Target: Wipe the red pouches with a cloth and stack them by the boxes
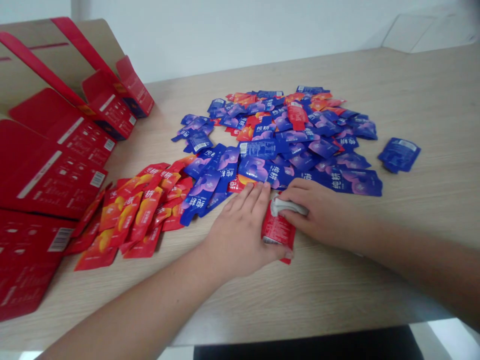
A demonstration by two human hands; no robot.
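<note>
A red packet (278, 231) lies back side up on the table near the front centre. My left hand (245, 230) is spread flat at its left side, thumb on the packet's lower end and fingertips at the edge of the blue pile. My right hand (313, 207) is closed round a small white-grey cloth (287, 206), which presses on the packet's upper end. Just beyond both hands lies a mixed pile of blue packets (262, 148) and red ones (297, 115).
Red packets (144, 212) overlap at the left on the wooden table (412, 250). Several red boxes (56, 175) with open flaps stand along the left edge. One blue packet (399, 154) lies apart at the right. A white wall (232, 35) rises behind.
</note>
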